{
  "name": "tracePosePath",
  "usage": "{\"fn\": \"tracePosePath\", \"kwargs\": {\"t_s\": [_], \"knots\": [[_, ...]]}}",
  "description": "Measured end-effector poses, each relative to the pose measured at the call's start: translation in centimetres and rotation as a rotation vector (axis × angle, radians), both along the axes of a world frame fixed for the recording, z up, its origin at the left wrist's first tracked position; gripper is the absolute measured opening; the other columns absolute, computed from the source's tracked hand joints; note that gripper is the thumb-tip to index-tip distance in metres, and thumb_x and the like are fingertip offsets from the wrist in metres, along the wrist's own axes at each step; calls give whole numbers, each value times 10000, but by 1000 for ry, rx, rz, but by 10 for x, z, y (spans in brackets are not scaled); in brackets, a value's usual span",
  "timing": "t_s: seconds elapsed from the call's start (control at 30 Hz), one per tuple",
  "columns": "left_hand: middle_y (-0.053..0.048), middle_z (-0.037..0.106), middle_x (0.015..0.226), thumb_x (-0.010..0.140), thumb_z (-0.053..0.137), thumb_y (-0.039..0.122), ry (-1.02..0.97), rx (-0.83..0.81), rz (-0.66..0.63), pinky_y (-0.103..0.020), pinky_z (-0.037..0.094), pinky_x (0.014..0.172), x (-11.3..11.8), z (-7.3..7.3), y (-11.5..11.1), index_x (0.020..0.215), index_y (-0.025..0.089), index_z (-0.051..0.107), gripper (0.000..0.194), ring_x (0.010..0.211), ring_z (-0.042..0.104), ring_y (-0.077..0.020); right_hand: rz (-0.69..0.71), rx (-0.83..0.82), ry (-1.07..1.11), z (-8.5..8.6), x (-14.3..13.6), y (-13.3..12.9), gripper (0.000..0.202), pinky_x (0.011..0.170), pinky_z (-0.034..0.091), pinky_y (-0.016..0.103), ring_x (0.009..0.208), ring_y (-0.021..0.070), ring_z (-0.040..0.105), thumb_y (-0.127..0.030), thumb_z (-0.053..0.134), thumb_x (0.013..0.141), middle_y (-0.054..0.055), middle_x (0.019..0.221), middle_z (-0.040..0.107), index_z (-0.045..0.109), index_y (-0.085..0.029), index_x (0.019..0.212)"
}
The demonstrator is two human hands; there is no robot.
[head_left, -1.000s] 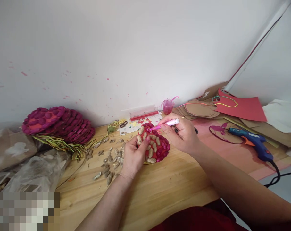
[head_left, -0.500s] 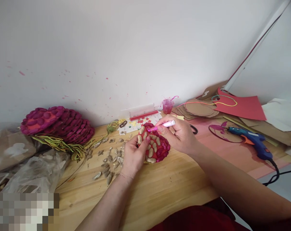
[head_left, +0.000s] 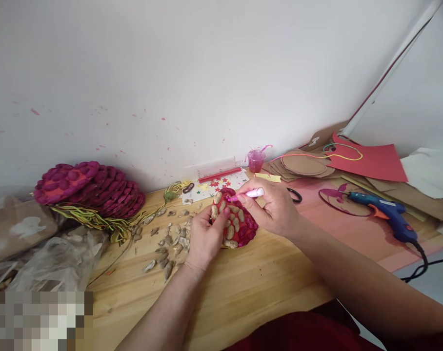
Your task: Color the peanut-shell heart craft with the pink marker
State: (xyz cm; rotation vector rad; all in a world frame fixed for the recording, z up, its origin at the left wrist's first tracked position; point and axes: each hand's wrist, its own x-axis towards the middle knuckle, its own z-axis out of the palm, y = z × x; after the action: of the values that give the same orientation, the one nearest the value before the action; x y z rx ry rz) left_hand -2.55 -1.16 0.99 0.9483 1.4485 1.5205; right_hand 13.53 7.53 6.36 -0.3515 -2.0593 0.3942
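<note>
A round red disc [head_left: 248, 228] covered with peanut shells is gripped at its left edge by my left hand [head_left: 207, 233], thumb on top. Shells on its right and upper parts are magenta; those on the left and lower part are bare tan. My right hand [head_left: 274, 207] pinches a white-handled brush [head_left: 255, 193], its pink tip touching shells near the disc's top. Behind the hands stands a clear cup of magenta paint [head_left: 256, 161]. Loose peanut shells [head_left: 168, 248] lie on the wooden table [head_left: 243, 292] left of my left hand.
Magenta shell-covered discs [head_left: 90, 187] are stacked at the left above green-yellow cords [head_left: 97, 219], beside plastic bags [head_left: 60, 261]. On the right are a blue glue gun [head_left: 393, 214] with its cable, cardboard discs [head_left: 304, 163] and red paper [head_left: 371, 158]. Star stickers [head_left: 217, 185] lie behind the disc.
My right hand and the brush have shifted slightly, with the handle now lower and flatter. The left hand keeps its hold on the disc. The whole view has moved a little.
</note>
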Motion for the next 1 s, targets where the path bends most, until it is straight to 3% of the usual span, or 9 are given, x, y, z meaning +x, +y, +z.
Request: {"fn": "tracePosePath", "kwargs": {"t_s": [0.23,0.43,0.63,1.0], "knots": [[-33,716,734,738,788,517,50,-31,7,-292,526,612,2,8,0,849,172,728,367,645,633,-189,30,-9,15,-1,0,1,68,718,527,276,770,148,685,-205,593,982,29,853,746,655,-207,954],[-38,714,727,728,776,483,81,-23,11,-283,516,594,7,13,-2,797,168,718,328,629,602,-176,-32,9,58,-2,1,4,54,748,530,279,818,157,692,-195,609,972,33,871,748,650,-209,941],[-22,684,681,729,779,479,111,-1,22,-264,491,566,6,15,-3,766,163,710,326,591,568,-158,23,-35,38,-1,0,3,65,698,514,252,770,135,686,-193,612,975,27,847,748,666,-195,939],[-47,729,757,738,820,516,-34,-8,1,-293,545,628,1,1,0,903,162,751,397,664,655,-198,-13,-82,71,-3,1,4,41,609,469,233,677,109,639,-198,630,970,7,816,742,661,-198,944]]}}
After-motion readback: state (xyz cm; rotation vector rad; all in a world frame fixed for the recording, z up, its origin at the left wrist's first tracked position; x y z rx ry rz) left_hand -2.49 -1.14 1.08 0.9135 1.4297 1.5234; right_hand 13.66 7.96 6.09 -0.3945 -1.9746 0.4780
